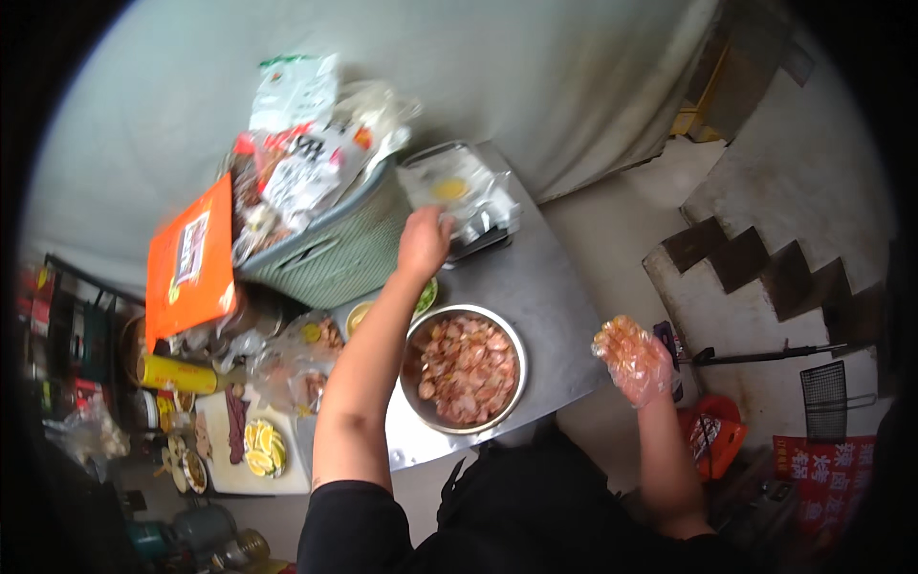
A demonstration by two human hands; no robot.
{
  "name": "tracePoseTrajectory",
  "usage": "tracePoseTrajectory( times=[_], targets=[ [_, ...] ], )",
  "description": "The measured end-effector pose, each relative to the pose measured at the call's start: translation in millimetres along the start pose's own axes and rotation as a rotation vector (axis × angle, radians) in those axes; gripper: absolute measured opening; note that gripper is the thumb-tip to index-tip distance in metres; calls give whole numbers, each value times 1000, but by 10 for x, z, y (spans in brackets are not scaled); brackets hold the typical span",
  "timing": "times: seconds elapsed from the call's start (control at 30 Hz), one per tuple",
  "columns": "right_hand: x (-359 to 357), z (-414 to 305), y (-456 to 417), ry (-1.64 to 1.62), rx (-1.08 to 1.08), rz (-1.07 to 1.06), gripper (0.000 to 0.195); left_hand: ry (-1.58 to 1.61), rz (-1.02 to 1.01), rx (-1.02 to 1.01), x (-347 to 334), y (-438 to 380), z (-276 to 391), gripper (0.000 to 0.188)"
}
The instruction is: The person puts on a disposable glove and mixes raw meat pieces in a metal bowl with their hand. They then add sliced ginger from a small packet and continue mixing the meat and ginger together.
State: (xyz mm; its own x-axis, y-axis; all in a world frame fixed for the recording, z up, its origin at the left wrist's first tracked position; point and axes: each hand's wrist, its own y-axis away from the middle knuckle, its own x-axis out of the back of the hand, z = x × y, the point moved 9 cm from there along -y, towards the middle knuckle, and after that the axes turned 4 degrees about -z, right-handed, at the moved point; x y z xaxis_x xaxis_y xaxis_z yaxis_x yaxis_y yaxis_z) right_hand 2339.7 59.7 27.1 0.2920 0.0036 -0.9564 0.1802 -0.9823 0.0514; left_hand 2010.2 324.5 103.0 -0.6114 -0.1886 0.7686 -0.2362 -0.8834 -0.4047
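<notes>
My bare left hand [425, 242] reaches over to the near edge of a clear plastic bag [473, 204], which lies on what looks like a dark-based scale [479, 247]. A small heap of yellow powder [450, 189] shows on the bag. The fingertips are partly hidden, so their grip is unclear. My right hand [637, 362] wears a clear disposable glove smeared with orange-yellow residue. It is held palm up, off the table's right side, with nothing in it. Between my arms stands a round steel bowl [521, 351] full of raw meat pieces [470, 369].
A grey-green plastic basket [344, 262] heaped with packets stands behind my left arm, an orange bag [190, 265] beside it. A small bowl of chopped greens [427, 295] sits near the steel table [566, 316] middle. Lemon slices [264, 448] lie on a white cutting board [222, 477].
</notes>
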Motion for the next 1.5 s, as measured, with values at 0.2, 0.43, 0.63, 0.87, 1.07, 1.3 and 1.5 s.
tracePoseTrajectory(
  times=[0.2,0.43,0.63,0.87,1.07,1.3,1.5],
  targets=[
    [523,-832,366,73,153,145,57,-371,-256,284,-947,-720,-556,40],
    [1009,-1483,486,57,210,343,49,-411,-224,340,-705,-835,-369,22],
    [1033,-1610,122,-7,139,273,43,-376,-83,159,-132,-825,180,21],
    [946,-1670,-53,-12,91,162,45,-483,-206,325,-130,-693,125,23],
    [998,-1755,91,-21,108,162,44,-233,245,330,309,-824,247,29],
    [1085,-1839,181,-54,130,104,45,975,24,484,0,-573,624,21],
    [1073,-1950,224,-34,154,98,47,1564,-145,722,-1075,644,855,13]
  ],
)
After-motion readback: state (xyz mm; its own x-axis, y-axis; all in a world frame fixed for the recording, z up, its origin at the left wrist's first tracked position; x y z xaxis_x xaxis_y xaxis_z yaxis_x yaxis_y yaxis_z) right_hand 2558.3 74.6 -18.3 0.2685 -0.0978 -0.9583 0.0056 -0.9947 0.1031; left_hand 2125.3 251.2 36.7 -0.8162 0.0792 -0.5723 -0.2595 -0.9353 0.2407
